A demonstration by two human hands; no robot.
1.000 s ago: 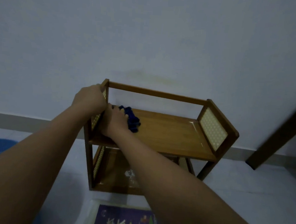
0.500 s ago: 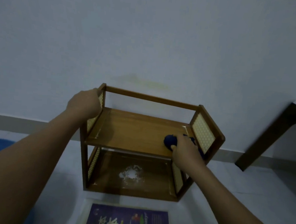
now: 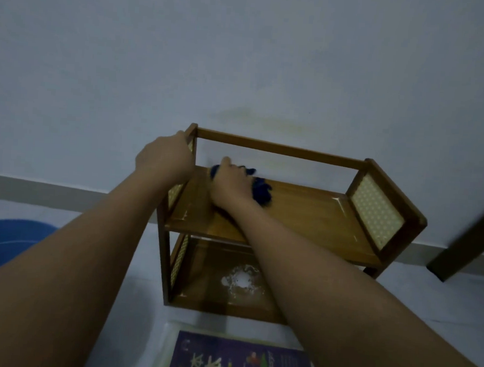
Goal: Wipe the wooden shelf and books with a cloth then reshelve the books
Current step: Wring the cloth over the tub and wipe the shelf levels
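A small two-tier wooden shelf [image 3: 312, 216] with woven side panels stands on the floor against the wall. My left hand [image 3: 164, 157] grips the top of its left side panel. My right hand [image 3: 231, 184] presses a dark blue cloth [image 3: 260, 191] onto the back left of the upper board. The lower board carries a white smear [image 3: 242, 281] near its middle. A purple book [image 3: 238, 359] lies flat on the floor in front of the shelf, at the bottom of the view. No books stand on the shelf.
A blue basin [image 3: 5, 242] sits on the floor at the far left. A dark wooden furniture leg [image 3: 467, 239] slants in at the right. The pale wall with a grey skirting board [image 3: 50, 191] runs behind the shelf.
My right hand has swept the cloth from the right end of the upper board back to the left end. My left hand keeps its grip on the left panel.
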